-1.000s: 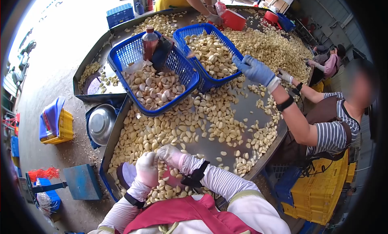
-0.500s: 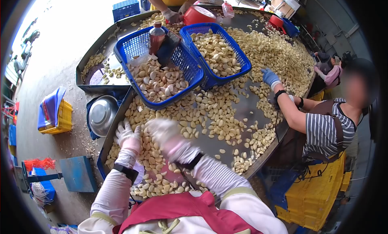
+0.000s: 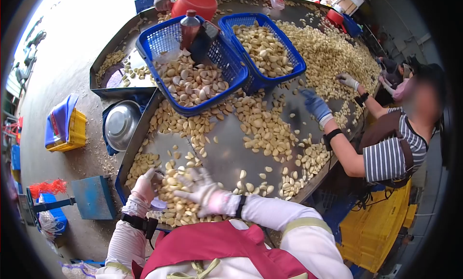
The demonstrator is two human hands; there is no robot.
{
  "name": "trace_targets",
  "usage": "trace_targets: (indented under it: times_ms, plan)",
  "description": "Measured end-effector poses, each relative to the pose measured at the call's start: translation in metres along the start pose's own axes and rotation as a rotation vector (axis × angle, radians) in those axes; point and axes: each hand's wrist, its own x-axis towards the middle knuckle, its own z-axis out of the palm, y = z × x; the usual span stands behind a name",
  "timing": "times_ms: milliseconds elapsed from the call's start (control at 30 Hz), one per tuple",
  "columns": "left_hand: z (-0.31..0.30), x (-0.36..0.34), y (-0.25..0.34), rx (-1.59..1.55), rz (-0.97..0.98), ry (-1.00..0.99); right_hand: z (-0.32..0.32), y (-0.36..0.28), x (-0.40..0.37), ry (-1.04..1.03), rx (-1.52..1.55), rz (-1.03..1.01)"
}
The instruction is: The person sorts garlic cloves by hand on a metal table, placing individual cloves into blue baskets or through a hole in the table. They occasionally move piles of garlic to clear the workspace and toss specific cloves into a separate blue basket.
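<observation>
Both my gloved hands are low over the near end of the metal table [image 3: 222, 158], on either side of a pile of peeled garlic cloves [image 3: 176, 185]. My left hand [image 3: 146, 183] is at the pile's left side, cupped beside the cloves, its fingers partly hidden. On the right side, my right hand [image 3: 202, 190] touches the cloves with its fingers spread. No clove is visibly gripped in either hand. Farther up the table stands a blue basket [image 3: 193, 109] of garlic cloves, some with skin on, with a bottle [image 3: 189, 31] in it.
A second blue basket [image 3: 279, 79] of peeled cloves adjoins the first. Across the table, one person's gloved hand [image 3: 316, 105] reaches over cloves; another person's hand [image 3: 162, 2] is near a red bowl [image 3: 195, 5]. A metal bowl [image 3: 122, 125] sits outside the left rim.
Both my hands have moved closer to me, and cloves now lie gathered between them, leaving bare metal behind. The co-worker's blue-gloved hand has lowered; the far red bowl has shifted left.
</observation>
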Motion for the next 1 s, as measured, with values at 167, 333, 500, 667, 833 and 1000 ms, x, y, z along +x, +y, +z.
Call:
trace_targets:
  times_ms: [167, 333, 500, 667, 833, 1000]
  plan:
    - [0.000, 0.009, -0.012, -0.167, 0.039, 0.065, -0.013, -0.025, 0.069, 0.116, 0.153, -0.014]
    - [0.012, -0.052, 0.008, 0.023, -0.019, 0.240, -0.076, 0.105, -0.006, 0.579, -0.114, 0.673]
    - [0.032, -0.033, 0.010, 0.278, 0.379, 0.242, -0.057, 0.221, -0.087, 0.494, -0.040, 1.406]
    - [0.082, -0.025, 0.029, 1.195, 0.881, 0.258, -0.037, 0.130, -0.054, 0.133, 0.033, 0.977]
    - [0.096, -0.055, 0.027, 1.336, 0.854, 0.265, -0.058, 0.098, -0.128, -0.084, 0.107, 0.972]
    - [0.099, -0.054, 0.020, 1.435, 0.887, 0.285, -0.027, 0.046, -0.124, -0.454, 0.295, 0.775]
